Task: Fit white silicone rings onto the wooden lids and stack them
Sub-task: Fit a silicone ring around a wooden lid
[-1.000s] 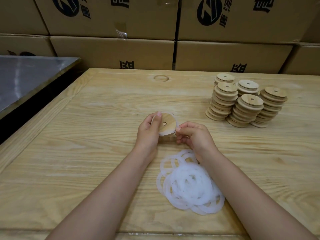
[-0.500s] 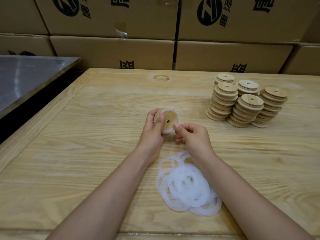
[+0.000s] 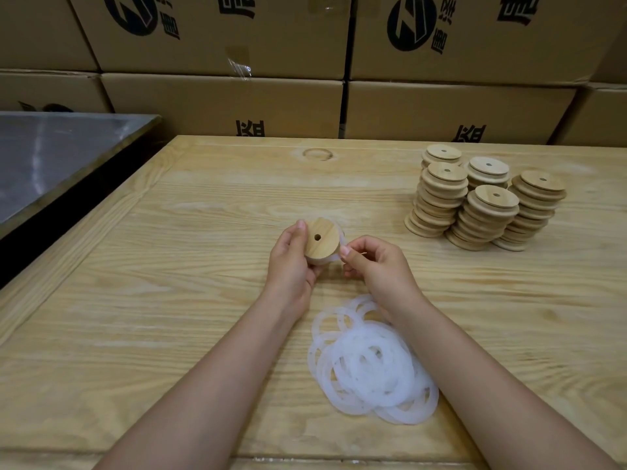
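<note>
Lid (image 3: 322, 240), holed face tilted upward, gripped by left hand (image 3: 291, 262); right hand (image 3: 376, 266) seemingly pinches its ring (image 3: 342, 240).

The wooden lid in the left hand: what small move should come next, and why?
Probably the right hand should stretch the white ring on round the rim. The left hand grips the wooden lid, and the ring shows only along its right edge, pinched there by that hand, so it seems not fully seated.

A packing workshop or warehouse: printed cardboard cartons (image 3: 339, 62) are stacked along the far wall behind a wooden bench (image 3: 169, 300), with a steel-topped surface (image 3: 51, 154) at left.
</note>
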